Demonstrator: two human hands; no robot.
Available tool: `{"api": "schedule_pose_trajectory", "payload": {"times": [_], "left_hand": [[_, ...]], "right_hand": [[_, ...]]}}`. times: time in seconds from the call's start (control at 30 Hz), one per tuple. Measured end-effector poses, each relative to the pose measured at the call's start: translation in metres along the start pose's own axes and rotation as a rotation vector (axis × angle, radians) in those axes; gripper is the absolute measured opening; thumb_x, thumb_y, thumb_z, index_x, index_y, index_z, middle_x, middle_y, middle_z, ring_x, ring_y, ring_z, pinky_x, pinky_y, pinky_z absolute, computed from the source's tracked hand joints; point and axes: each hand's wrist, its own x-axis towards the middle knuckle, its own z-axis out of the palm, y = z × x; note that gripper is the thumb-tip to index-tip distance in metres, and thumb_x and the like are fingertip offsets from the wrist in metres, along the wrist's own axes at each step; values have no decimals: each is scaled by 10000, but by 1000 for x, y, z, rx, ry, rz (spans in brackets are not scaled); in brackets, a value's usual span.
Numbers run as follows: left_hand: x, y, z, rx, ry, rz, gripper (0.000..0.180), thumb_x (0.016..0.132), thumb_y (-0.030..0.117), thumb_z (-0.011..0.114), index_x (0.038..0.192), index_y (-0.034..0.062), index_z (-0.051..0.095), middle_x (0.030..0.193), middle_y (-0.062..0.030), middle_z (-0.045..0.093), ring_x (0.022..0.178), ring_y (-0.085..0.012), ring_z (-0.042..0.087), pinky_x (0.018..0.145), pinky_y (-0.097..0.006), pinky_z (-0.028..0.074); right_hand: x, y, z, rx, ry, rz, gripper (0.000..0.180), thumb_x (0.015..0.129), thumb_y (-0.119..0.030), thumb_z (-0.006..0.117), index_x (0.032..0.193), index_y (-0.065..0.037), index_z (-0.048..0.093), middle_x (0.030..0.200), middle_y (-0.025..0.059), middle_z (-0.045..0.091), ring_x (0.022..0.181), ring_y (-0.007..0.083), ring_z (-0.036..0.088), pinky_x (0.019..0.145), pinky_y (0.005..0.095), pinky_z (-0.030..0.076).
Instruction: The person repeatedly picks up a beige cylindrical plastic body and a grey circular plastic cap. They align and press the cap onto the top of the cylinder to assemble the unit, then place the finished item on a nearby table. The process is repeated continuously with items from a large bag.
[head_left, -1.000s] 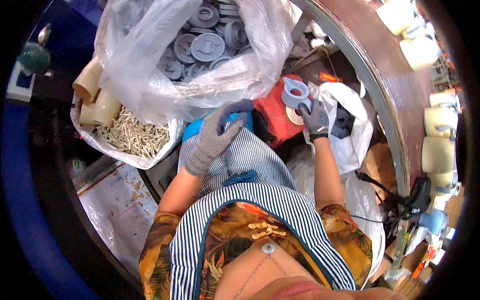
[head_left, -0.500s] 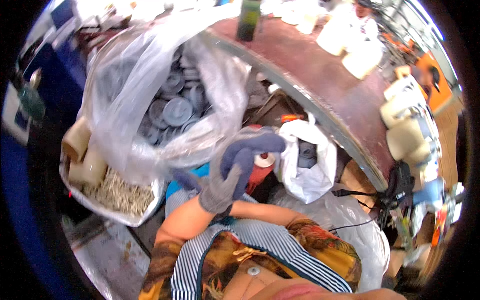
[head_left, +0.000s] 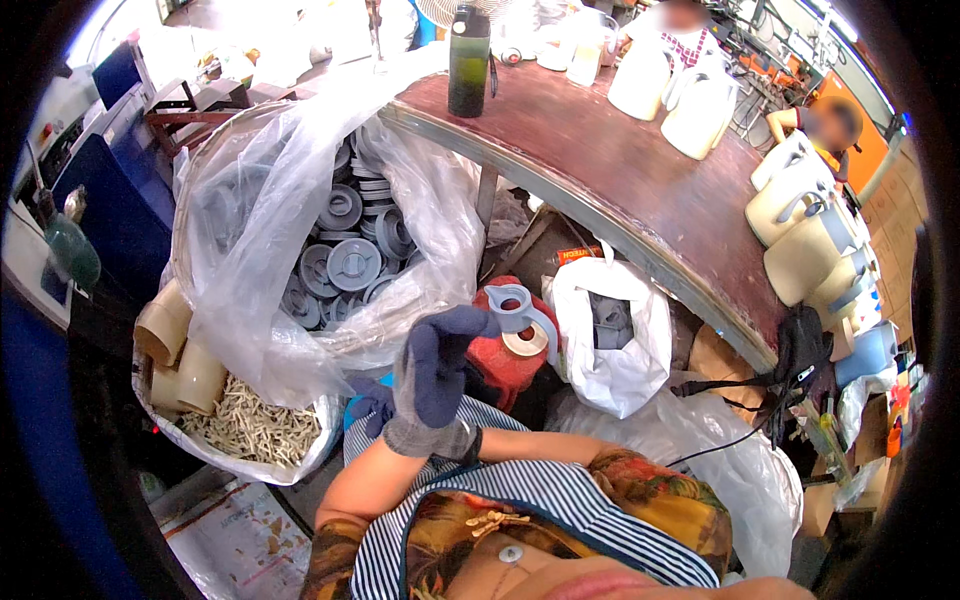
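Note:
My left hand point(head_left: 432, 370), in a grey glove with blue palm and fingers, is raised in front of my chest with its fingers curled. At its fingertips is a grey-blue plastic jug collar with a handle point(head_left: 540, 328), which it seems to grip by the edge. Behind this piece stands a red container point(head_left: 508, 372) with a cream ring at its opening. My right forearm crosses behind the left wrist. Of my right hand point(head_left: 372, 406), only some blue gloved fingers show; the left wrist hides the rest.
A large clear plastic bag point(head_left: 250, 290) holds several round grey lids point(head_left: 354, 264). Beside it a sack point(head_left: 262, 465) contains pale small pieces and cream cylinders. Right of my hands sits a white bag point(head_left: 625, 385) of grey parts. Cream jugs point(head_left: 700, 120) and a dark bottle point(head_left: 468, 70) stand on the red-brown table point(head_left: 590, 150). Two people are beyond.
My left hand has drawn back leftward and its stretched fingers have curled. The grey-blue collar with its handle now shows plainly in front of the red container.

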Motion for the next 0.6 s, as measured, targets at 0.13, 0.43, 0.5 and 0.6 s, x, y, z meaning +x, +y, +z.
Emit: {"api": "schedule_pose_trajectory", "payload": {"times": [0.13, 0.43, 0.5, 0.6], "left_hand": [[-17, 19, 10, 230, 1, 90, 436, 1034, 382, 414, 1116, -5, 595, 1140, -174, 641, 1094, -284, 603, 1028, -437, 434], [13, -1, 64, -247, -82, 309, 329, 1006, 335, 552, 1062, 14, 596, 982, -94, 668, 917, -178, 652, 824, -325, 532], [12, 9, 61, -315, -165, 332, 364, 982, 373, 587, 1040, 14, 586, 953, -101, 678, 894, -197, 663, 775, -328, 545], [4, 17, 49, -278, -122, 438, 388, 964, 368, 619, 1045, -11, 611, 973, -111, 686, 902, -199, 667, 774, -322, 539]], "right_hand": [[-15, -36, -54, -54, 259, -34, 526, 931, -172, 556, 1419, -24, 423, 1335, 177, 539, 1167, 292, 569, 1001, 377, 450], [-24, -1, -87, 83, 473, 84, 512, 963, -189, 527, 1433, -25, 406, 1336, 163, 534, 1146, 271, 575, 994, 355, 454], [-15, 16, -58, 161, 348, 133, 509, 970, -193, 520, 1436, -25, 402, 1337, 160, 533, 1141, 266, 576, 992, 351, 455], [-8, 36, -22, 272, 212, 197, 504, 981, -199, 510, 1440, -25, 396, 1337, 155, 531, 1134, 259, 578, 990, 343, 456]]}}
